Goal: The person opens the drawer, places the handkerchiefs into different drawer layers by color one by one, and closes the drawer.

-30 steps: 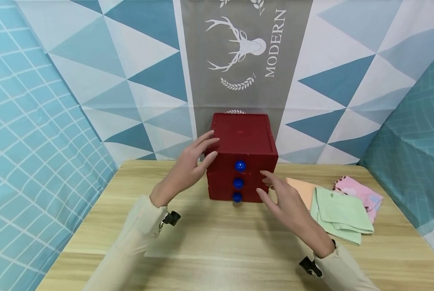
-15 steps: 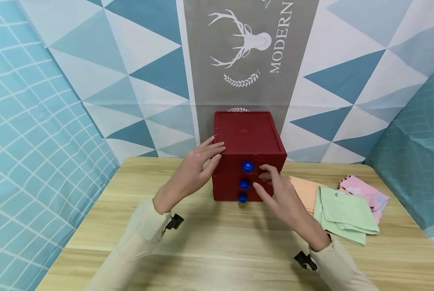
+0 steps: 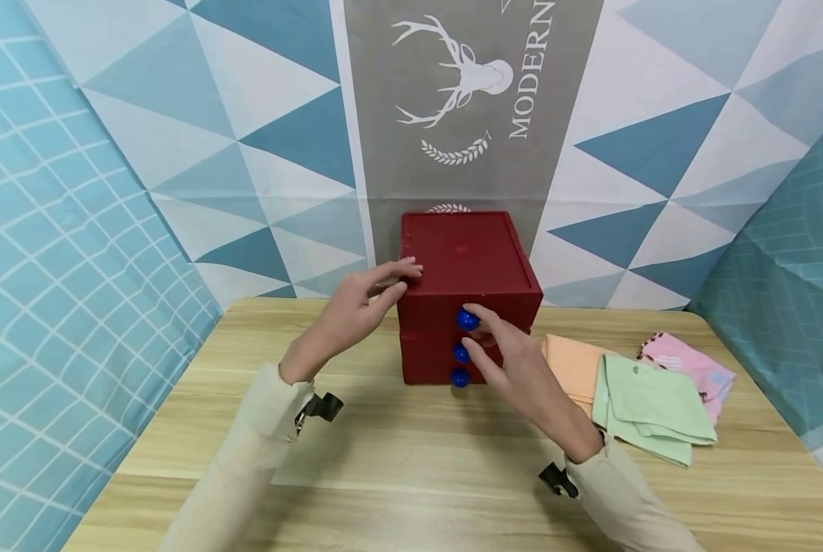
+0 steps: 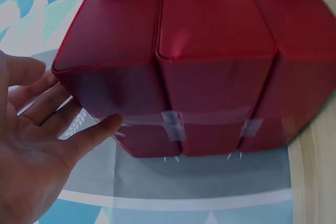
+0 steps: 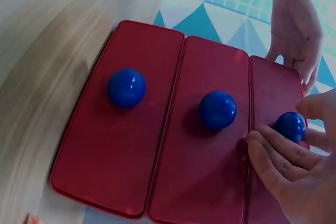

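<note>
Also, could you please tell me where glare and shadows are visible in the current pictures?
Head view: soft arm shadows and a pale glare patch on the wood-grain tabletop; left wrist view: dim overall, faint sheen on the red drawer unit; right wrist view: small bright highlight on the middle blue knob.

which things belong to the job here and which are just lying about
In use:
boxy red three-drawer cabinet, left hand by its edge
round glossy blue top knob, right hand around it

Just lying about:
folded orange cloth
folded green cloth
pink patterned cloth
</note>
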`<action>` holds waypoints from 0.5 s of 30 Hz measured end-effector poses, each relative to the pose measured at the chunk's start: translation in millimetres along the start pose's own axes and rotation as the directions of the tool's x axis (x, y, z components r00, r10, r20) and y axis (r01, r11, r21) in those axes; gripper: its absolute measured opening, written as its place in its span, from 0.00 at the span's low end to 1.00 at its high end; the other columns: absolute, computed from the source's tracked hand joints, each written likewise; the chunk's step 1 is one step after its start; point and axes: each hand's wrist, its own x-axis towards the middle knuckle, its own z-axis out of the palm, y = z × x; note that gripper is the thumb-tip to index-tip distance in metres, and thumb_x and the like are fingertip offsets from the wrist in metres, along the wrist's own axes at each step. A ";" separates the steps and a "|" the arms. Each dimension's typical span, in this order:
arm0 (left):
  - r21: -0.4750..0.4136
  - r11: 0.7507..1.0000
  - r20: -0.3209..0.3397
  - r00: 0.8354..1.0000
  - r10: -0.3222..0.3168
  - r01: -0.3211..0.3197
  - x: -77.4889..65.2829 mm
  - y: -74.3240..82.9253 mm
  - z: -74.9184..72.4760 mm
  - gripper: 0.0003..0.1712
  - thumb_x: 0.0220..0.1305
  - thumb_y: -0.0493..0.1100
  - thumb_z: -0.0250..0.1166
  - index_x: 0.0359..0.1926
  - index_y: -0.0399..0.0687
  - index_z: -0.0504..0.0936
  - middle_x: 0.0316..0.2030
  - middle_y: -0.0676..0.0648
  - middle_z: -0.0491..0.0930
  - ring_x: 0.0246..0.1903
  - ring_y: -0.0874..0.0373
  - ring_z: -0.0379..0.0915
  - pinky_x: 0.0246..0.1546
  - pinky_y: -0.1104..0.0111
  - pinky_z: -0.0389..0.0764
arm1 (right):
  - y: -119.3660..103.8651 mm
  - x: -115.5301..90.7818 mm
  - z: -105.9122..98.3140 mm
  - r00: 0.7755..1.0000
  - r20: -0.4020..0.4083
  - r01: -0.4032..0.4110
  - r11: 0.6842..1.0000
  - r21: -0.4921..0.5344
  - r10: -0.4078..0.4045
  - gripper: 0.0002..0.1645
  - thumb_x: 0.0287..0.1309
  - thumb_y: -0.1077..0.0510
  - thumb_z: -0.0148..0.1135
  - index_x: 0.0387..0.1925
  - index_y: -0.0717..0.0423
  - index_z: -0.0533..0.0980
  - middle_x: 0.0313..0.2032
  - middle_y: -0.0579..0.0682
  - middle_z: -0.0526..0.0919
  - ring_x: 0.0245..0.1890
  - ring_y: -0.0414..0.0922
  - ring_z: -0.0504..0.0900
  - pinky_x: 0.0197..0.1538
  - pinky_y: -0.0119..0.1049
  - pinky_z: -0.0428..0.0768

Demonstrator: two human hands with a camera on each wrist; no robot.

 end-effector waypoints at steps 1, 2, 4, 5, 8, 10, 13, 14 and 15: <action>0.019 1.000 0.005 1.000 0.009 -0.009 1.3 -1.8 -0.9 0.16 0.75 0.43 0.55 0.58 0.47 0.81 0.66 0.47 0.73 0.69 0.58 0.64 0.63 0.57 0.74 | 0.4 0.7 0.1 1.000 0.007 0.002 1.000 0.011 -0.002 0.30 0.66 0.59 0.64 0.67 0.50 0.68 0.46 0.48 0.84 0.42 0.40 0.84 0.44 0.39 0.85; 0.036 0.999 0.010 1.000 0.019 -0.020 3.0 -3.6 -1.6 0.16 0.75 0.43 0.56 0.58 0.47 0.82 0.67 0.47 0.72 0.70 0.57 0.62 0.65 0.57 0.72 | 1.0 1.4 0.3 1.000 0.011 0.001 1.000 0.016 -0.001 0.30 0.66 0.59 0.64 0.67 0.49 0.69 0.45 0.47 0.84 0.41 0.39 0.84 0.43 0.39 0.85; 0.061 0.998 0.023 0.999 0.025 -0.026 6.1 -7.2 -3.1 0.16 0.74 0.44 0.57 0.57 0.47 0.83 0.68 0.49 0.70 0.72 0.57 0.58 0.68 0.57 0.67 | 1.5 2.6 0.5 1.000 0.018 -0.005 0.999 0.032 0.005 0.29 0.65 0.59 0.64 0.67 0.48 0.70 0.44 0.46 0.84 0.39 0.38 0.83 0.42 0.38 0.85; 0.060 0.998 0.032 0.999 0.020 -0.022 7.4 -9.0 -3.4 0.16 0.74 0.44 0.57 0.57 0.48 0.83 0.69 0.49 0.70 0.73 0.57 0.55 0.69 0.57 0.65 | 1.5 3.2 0.6 1.000 0.019 -0.010 0.999 0.039 0.010 0.29 0.65 0.59 0.64 0.67 0.47 0.71 0.44 0.46 0.85 0.39 0.38 0.83 0.41 0.38 0.85; 0.026 1.000 0.053 0.999 0.003 -0.004 8.6 -15.3 -2.7 0.18 0.75 0.46 0.56 0.59 0.49 0.83 0.69 0.50 0.69 0.75 0.57 0.51 0.70 0.57 0.63 | 4.0 3.5 1.7 1.000 0.014 -0.015 0.999 0.043 0.014 0.28 0.65 0.60 0.64 0.66 0.47 0.72 0.46 0.46 0.85 0.41 0.39 0.84 0.43 0.39 0.85; 0.005 1.000 0.059 0.998 -0.005 0.005 7.9 -18.6 -1.0 0.19 0.75 0.47 0.55 0.60 0.50 0.82 0.69 0.50 0.69 0.75 0.58 0.50 0.71 0.57 0.62 | 5.6 3.8 2.3 1.000 0.000 -0.010 0.999 0.043 0.010 0.28 0.65 0.61 0.64 0.65 0.47 0.73 0.47 0.47 0.86 0.42 0.40 0.85 0.43 0.40 0.86; -0.032 0.999 0.042 0.999 0.011 -0.009 7.2 -22.0 2.2 0.19 0.76 0.46 0.55 0.61 0.50 0.81 0.68 0.50 0.71 0.75 0.58 0.49 0.72 0.57 0.60 | 7.2 5.0 3.0 1.000 -0.023 0.003 0.999 0.037 -0.002 0.26 0.64 0.61 0.65 0.63 0.48 0.74 0.46 0.47 0.86 0.41 0.40 0.85 0.43 0.40 0.86; -0.044 0.999 0.033 0.999 0.016 -0.015 7.3 -22.4 3.1 0.19 0.76 0.45 0.55 0.61 0.50 0.81 0.68 0.50 0.71 0.75 0.58 0.50 0.72 0.57 0.60 | 7.6 5.7 3.5 0.999 -0.031 0.009 0.999 0.035 -0.008 0.26 0.64 0.61 0.65 0.63 0.48 0.74 0.45 0.46 0.86 0.40 0.39 0.85 0.42 0.39 0.86; -0.050 0.999 0.022 1.000 0.022 -0.020 7.6 -22.7 3.9 0.18 0.75 0.44 0.55 0.61 0.50 0.82 0.67 0.51 0.72 0.75 0.58 0.50 0.72 0.57 0.60 | 7.4 6.4 3.6 0.999 -0.040 0.012 0.999 0.032 -0.011 0.25 0.64 0.61 0.65 0.62 0.48 0.74 0.44 0.46 0.86 0.39 0.39 0.85 0.42 0.39 0.86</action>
